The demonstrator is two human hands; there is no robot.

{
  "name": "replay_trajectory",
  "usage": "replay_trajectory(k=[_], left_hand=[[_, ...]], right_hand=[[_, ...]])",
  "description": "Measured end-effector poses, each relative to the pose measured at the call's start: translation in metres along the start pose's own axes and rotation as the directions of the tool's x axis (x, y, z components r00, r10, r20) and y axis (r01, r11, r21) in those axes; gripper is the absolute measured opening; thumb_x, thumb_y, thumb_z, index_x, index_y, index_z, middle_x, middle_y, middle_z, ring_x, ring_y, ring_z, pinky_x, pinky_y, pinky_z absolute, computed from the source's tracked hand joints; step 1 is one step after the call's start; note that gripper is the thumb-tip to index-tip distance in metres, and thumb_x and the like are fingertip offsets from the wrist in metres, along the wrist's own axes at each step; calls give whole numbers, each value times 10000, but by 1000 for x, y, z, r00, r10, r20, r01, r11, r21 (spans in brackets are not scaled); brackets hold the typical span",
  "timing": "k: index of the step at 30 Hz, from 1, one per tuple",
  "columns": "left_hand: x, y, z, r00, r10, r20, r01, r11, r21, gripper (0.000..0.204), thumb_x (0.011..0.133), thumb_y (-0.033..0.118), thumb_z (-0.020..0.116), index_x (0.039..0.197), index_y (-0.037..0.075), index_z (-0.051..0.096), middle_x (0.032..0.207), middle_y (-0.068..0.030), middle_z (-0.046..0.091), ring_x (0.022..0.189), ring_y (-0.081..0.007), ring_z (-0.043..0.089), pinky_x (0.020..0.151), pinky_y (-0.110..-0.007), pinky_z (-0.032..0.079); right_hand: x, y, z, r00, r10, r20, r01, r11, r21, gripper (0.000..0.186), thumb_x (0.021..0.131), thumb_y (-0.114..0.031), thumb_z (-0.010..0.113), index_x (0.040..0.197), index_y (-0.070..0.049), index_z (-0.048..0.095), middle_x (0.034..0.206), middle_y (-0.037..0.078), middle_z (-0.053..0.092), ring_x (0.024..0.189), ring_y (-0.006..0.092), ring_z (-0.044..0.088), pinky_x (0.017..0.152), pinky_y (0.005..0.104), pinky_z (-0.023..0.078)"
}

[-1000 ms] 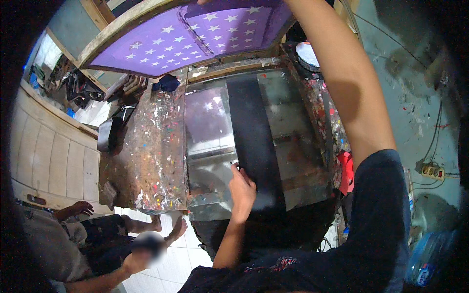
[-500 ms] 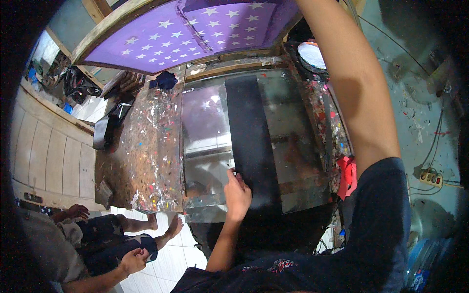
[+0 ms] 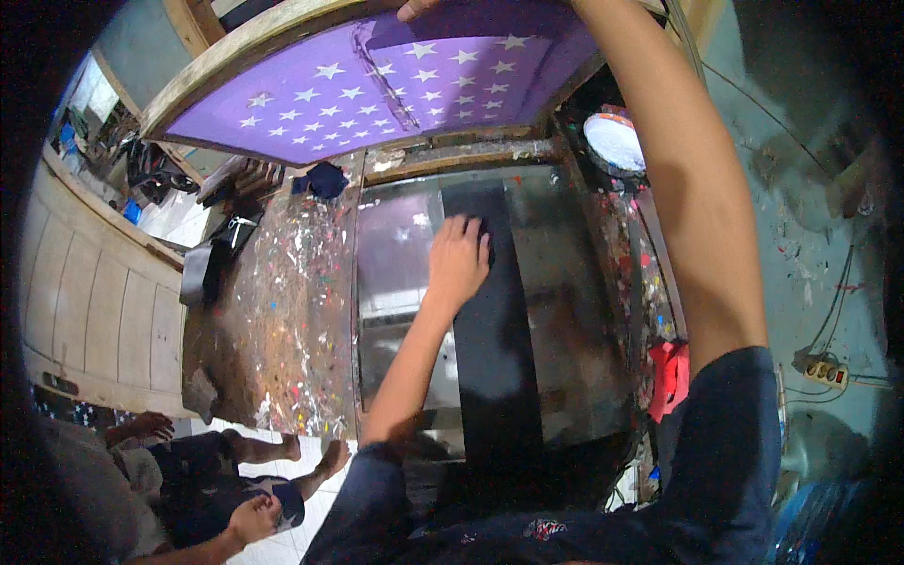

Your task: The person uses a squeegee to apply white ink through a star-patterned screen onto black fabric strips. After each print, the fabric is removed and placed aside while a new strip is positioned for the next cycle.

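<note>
A long strip of black fabric (image 3: 494, 348) lies lengthwise over a glossy glass-like board (image 3: 391, 254). My left hand (image 3: 459, 259) rests palm down on the far part of the strip, at its left side, fingers stretched and slightly bent. Beyond the board a wooden-framed printing screen (image 3: 330, 104) stands tilted up, its purple mesh patterned with white stars. My right arm reaches to the top of the view. Only a fingertip of my right hand (image 3: 417, 8) shows, curled over the screen's upper edge; the rest is out of sight.
Left of the board runs a paint-spattered tabletop (image 3: 282, 311). A round tub of white paint (image 3: 614, 143) stands at the far right, and a red cloth (image 3: 669, 379) hangs at the right edge. Another person (image 3: 179, 480) sits at the lower left. A power strip (image 3: 825, 372) is on the right.
My left hand has moved away from me along the black strip, from its near part to its far part. The view has shifted slightly, and my right arm still reaches upward.
</note>
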State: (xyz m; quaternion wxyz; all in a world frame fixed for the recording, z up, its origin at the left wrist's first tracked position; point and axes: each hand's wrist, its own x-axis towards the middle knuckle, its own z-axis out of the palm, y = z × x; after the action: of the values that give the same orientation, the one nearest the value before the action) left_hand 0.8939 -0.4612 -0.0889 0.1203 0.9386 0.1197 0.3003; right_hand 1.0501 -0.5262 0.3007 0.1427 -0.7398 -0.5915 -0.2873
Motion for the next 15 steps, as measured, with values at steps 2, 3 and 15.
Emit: replay_trajectory(k=[2,3,15], left_hand=[[43,-26,41,990,113,-82,-110,993,30,397,988,244,579,1277,-25,626,1322,-225,587,1243,-402,541,1061,-488,441],[58,-36,58,986,133,-99,-127,990,64,399,992,240,571,1289,-22,625,1345,-226,576,1273,-403,524,1083,-496,423],[67,-69,98,992,19,128,-18,1000,-10,438,957,250,625,1306,-14,629,1310,-235,579,1230,-416,542,1063,-491,433]], right_hand=[[8,4,3,1000,22,0,-22,1000,2,1272,475,-757,846,1372,97,556,1353,318,598,1233,412,612,1072,425,478],[12,7,3,1000,30,5,-30,999,23,1269,476,-747,851,1372,101,555,1354,320,597,1233,412,613,1072,420,479],[34,25,13,998,34,-61,-30,997,72,1290,473,-709,876,1367,156,534,1355,318,598,1222,385,622,1069,364,481]])
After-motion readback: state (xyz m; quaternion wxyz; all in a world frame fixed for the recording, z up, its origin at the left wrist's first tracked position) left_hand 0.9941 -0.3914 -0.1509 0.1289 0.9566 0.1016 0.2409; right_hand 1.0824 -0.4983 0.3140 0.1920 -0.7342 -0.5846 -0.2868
